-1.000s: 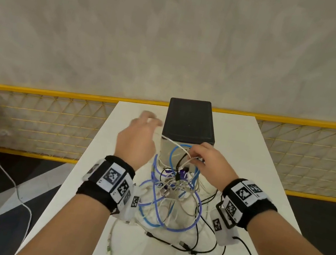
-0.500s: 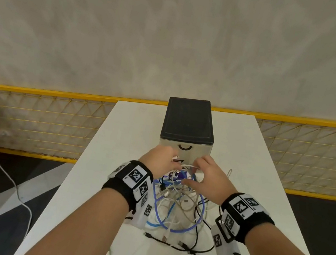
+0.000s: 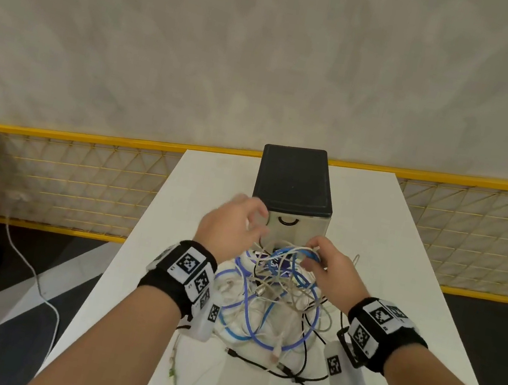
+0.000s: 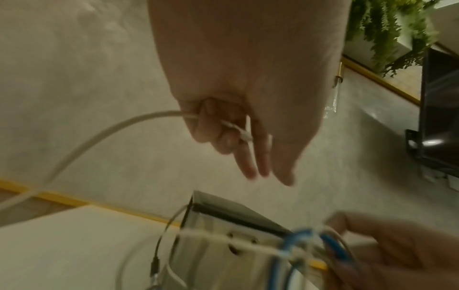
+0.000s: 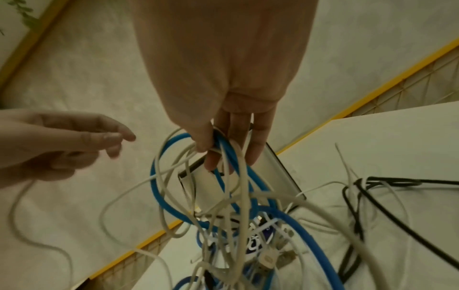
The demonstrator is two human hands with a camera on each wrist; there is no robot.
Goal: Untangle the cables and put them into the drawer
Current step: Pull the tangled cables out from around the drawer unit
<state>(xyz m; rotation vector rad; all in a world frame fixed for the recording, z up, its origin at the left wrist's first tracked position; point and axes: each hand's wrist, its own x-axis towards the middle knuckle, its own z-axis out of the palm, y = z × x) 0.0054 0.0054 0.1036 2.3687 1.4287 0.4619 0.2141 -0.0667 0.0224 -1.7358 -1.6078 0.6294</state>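
A tangle of blue, white and black cables (image 3: 267,300) lies on the white table (image 3: 399,285) in front of a small drawer unit (image 3: 297,179) with a black top; its top drawer (image 3: 288,221) looks closed. My left hand (image 3: 250,222) is raised beside the drawer front and pinches the plug end of a white cable (image 4: 99,141), as the left wrist view of that hand (image 4: 233,133) shows. My right hand (image 3: 312,257) sits at the far edge of the heap. In the right wrist view, this hand (image 5: 216,153) grips blue and white loops (image 5: 159,176) between thumb and fingers.
Loose black cables (image 3: 298,375) trail toward the table's near edge, and a green-tipped cable (image 3: 172,371) lies near its left edge. A yellow mesh fence (image 3: 78,181) runs behind the table. A white cord (image 3: 29,264) lies on the floor at left.
Half a second ago both hands were down in the tangle. My left hand has since lifted up and left with a white cable, while the right hand stays on the bundle.
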